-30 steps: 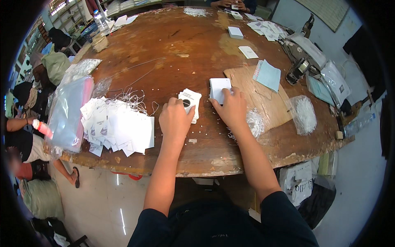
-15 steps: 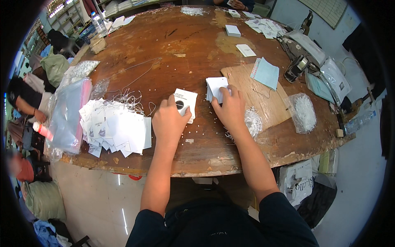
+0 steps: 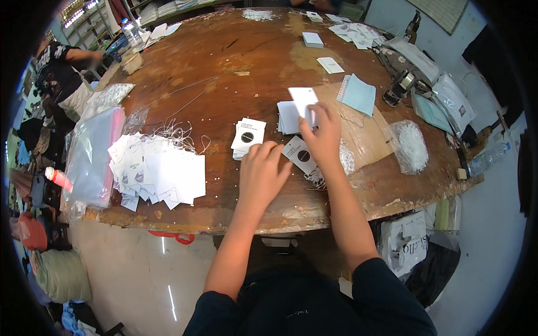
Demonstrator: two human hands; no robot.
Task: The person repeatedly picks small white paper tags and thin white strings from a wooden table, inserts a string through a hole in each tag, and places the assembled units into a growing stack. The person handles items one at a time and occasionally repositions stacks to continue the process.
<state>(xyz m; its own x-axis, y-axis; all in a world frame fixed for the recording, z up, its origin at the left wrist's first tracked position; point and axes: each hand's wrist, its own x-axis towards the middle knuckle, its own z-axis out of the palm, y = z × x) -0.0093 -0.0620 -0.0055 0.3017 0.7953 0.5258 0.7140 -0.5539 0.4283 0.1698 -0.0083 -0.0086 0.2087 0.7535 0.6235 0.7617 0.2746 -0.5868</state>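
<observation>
My right hand (image 3: 322,131) pinches a white card (image 3: 304,99), raised and tilted over a small stack of white cards (image 3: 287,119). My left hand (image 3: 263,171) has its fingers apart, beside a white tag with a black circle (image 3: 301,154) that lies between my hands; whether the fingertips touch its edge I cannot tell. Just beyond my left hand is a stack of similar black-circle tags (image 3: 248,134). Partly behind my right wrist sits a bundle of white strings (image 3: 346,159).
At left, a heap of strung white tags (image 3: 159,171) lies beside clear plastic bags (image 3: 95,157). To the right are a brown board (image 3: 364,140), a pale blue notebook (image 3: 357,95) and a bag of white strings (image 3: 409,147). A person (image 3: 61,73) is beyond the table's left side.
My right hand has lifted a card from the white stack. My left hand has moved right and nearer, off the black-circle stack; a black-circle tag now lies between my hands.
</observation>
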